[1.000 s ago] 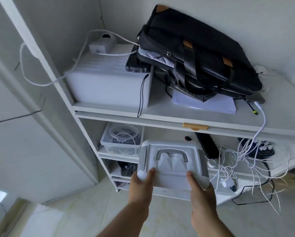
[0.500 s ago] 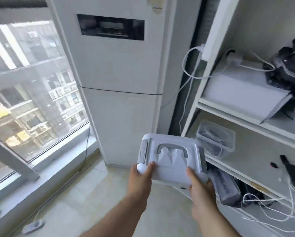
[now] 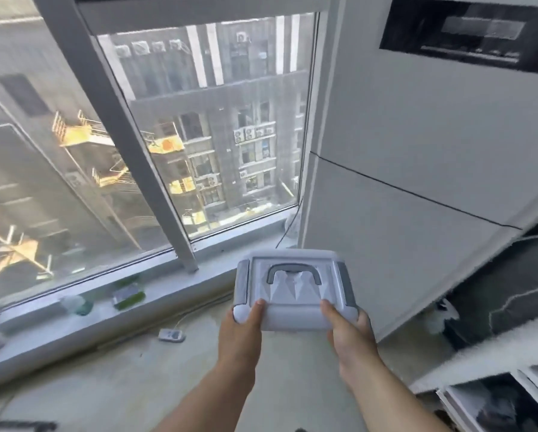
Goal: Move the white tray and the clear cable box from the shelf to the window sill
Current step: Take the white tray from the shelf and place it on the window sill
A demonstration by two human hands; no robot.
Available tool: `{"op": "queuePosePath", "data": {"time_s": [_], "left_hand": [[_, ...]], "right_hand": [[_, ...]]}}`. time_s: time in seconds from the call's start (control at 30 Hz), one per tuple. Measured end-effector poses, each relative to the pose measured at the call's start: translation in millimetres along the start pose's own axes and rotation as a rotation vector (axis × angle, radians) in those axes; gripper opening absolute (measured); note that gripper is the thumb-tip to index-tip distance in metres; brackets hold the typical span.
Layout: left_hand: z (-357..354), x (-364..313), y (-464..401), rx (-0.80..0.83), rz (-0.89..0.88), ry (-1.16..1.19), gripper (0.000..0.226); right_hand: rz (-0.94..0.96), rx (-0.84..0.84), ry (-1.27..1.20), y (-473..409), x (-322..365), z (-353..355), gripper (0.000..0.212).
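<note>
I hold the white tray [image 3: 294, 289] flat in front of me, in the air above the floor. It has grey side strips and a grey arched handle in its middle. My left hand [image 3: 241, 336] grips its near left corner and my right hand [image 3: 350, 338] grips its near right corner, thumbs on top. The window sill [image 3: 155, 283] runs low along the window, ahead and to the left of the tray. The clear cable box is out of view. Only a blurred corner of the shelf [image 3: 495, 394] shows at the bottom right.
A tall white floor-standing unit [image 3: 417, 151] stands right of the window, just behind the tray. Green-labelled bottles [image 3: 127, 294] and a small bottle [image 3: 77, 304] lie on the sill to the left. A power strip [image 3: 171, 335] with its cable lies on the floor below.
My view has swung left from the shelf to the window. The tray stays in both hands and has come off the shelf toward the sill.
</note>
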State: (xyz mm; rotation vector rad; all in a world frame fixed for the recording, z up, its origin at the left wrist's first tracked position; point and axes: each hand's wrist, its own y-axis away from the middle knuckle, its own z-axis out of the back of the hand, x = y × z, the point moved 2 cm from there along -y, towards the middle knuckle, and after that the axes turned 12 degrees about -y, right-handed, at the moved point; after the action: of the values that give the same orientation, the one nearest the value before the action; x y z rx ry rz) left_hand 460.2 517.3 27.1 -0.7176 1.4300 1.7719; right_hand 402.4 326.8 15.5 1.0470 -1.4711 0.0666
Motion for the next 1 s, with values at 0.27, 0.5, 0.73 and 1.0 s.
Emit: {"op": "queuePosePath", "data": {"time_s": [0.27,0.5,0.73,1.0], "left_hand": [[43.8,-20.6,-99.5,-0.161,0.079,0.099,0.042],[60.5,-27.1,-218.0,-0.122,0.175,0.163,0.063],[51.6,-14.3,-359.5,-0.112,0.235,0.146,0.064],[11.4,60.2,-527.8,-0.150,0.303,0.236,0.051]], "right_hand": [[-0.081,0.136,0.119,-71.4,-16.7,-125.8,0.072],[-0.174,0.109,0.153,-146.7,-56.9,-207.5,0.075],[-0.166,0.127,0.171,-263.0,-113.9,-275.9,0.069],[-0.205,0.189,0.277,-425.3,-218.0,-322.8,0.062]]}}
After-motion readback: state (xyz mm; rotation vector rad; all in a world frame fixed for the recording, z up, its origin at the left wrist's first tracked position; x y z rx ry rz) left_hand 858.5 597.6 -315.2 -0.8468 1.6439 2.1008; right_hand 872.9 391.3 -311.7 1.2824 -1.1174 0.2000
